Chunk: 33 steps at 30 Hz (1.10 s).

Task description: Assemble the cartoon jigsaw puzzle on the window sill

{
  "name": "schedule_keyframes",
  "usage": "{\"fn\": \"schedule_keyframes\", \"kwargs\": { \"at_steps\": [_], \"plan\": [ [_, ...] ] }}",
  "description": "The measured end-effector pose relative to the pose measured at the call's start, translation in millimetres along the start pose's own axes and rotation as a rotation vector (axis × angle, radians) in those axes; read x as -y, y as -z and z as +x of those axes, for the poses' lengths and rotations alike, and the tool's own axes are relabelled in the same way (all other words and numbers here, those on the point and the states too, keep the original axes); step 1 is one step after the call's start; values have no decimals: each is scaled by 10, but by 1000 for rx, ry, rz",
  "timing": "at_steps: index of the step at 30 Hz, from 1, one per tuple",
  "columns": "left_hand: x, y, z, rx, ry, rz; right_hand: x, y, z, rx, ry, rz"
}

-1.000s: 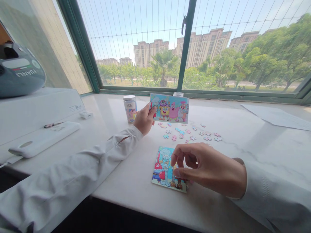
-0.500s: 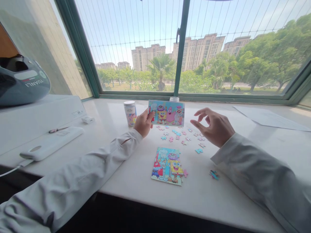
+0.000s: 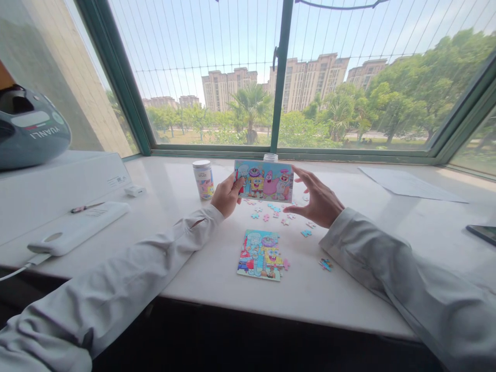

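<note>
My left hand (image 3: 227, 197) grips the left end of a picture card (image 3: 265, 182) printed with cartoon characters, thumb across its front, raised above the table. At the card's right edge is my right hand (image 3: 321, 200), fingers and thumb spread apart; whether a fingertip touches the card I cannot tell. Below lies a partly assembled jigsaw puzzle (image 3: 258, 257), its left side joined and its right edge jagged. Loose puzzle pieces (image 3: 266, 217) are scattered behind it, some hidden by the card and my right hand. A few more pieces (image 3: 326, 264) sit together to the right.
A lidded jar (image 3: 203, 182) stands behind my left hand, and a clear jar (image 3: 270, 156) is mostly hidden behind the card. Leftward are a white power bank (image 3: 83, 230) with a cable, a charger (image 3: 135, 191) and a helmet (image 3: 34, 126). Paper (image 3: 411, 185) and a phone (image 3: 482, 233) lie right.
My right hand has moved left, up to the card's right edge, its fingers spreading wider. The left hand still holds the card up. The view has turned slightly right, bringing the phone in.
</note>
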<state>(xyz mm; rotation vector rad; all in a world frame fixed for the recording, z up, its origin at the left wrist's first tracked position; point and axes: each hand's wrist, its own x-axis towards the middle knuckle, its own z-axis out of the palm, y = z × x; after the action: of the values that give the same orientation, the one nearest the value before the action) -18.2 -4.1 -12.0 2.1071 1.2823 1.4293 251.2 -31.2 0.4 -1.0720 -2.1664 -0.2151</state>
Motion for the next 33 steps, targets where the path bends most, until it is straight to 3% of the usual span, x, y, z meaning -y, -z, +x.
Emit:
{"fn": "schedule_keyframes", "kwargs": {
  "at_steps": [33],
  "plan": [
    [-2, -51, -93, 15, 112, -44, -142, 61, 9, 58, 145, -94]
  ]
}}
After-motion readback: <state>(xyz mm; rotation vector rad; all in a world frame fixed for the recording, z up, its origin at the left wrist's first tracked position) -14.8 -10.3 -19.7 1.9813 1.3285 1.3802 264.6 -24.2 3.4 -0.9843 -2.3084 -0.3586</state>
